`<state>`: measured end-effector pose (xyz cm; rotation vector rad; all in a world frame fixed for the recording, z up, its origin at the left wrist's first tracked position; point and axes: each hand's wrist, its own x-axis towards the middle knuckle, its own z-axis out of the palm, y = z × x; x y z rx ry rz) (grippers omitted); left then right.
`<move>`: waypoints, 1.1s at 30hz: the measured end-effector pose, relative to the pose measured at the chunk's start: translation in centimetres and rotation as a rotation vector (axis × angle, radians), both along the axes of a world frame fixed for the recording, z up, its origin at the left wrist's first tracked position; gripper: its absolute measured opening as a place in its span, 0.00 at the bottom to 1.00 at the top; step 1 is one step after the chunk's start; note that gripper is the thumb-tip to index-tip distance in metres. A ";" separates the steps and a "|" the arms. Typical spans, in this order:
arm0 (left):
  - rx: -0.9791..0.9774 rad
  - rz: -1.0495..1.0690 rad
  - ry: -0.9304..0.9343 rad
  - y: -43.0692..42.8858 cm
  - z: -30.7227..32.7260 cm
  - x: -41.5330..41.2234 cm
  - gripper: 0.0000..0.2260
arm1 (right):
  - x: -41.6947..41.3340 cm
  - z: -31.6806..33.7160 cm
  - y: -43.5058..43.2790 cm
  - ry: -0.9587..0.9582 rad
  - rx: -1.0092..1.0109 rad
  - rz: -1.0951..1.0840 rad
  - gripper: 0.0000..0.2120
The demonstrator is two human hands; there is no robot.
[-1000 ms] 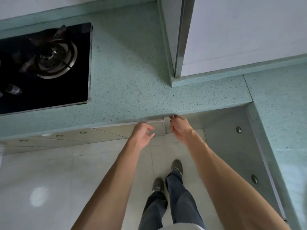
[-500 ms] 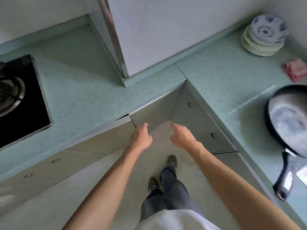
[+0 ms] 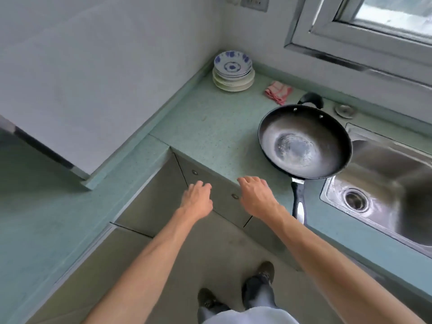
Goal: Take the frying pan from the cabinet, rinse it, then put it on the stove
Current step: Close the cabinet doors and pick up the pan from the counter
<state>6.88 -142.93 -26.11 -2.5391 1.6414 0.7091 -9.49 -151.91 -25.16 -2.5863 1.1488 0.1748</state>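
Observation:
A black frying pan (image 3: 304, 141) sits upright on the green countertop (image 3: 210, 127), just left of the steel sink (image 3: 385, 178). Its dark handle (image 3: 298, 199) points toward me over the counter's front edge. My right hand (image 3: 256, 195) hovers at the counter edge, a short way left of the handle, fingers apart and empty. My left hand (image 3: 196, 199) hangs in front of the grey cabinet door (image 3: 224, 202), also empty with loose fingers. The stove is out of view.
A stack of plates and blue-patterned bowls (image 3: 232, 71) stands in the back corner. A pink cloth (image 3: 278, 91) lies behind the pan. A window (image 3: 374, 26) is above the sink. My feet (image 3: 236, 291) stand on the floor in the counter's inner corner.
My view has swung right, from the stove and cabinet doors to the sink corner. Both hands left the cabinet door edge and moved right with it, toward the pan.

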 end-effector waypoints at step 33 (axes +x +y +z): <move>-0.130 0.768 1.160 -22.6 -1.8 -24.4 0.13 | -21.1 -0.7 -6.9 -0.555 0.468 -1.104 0.13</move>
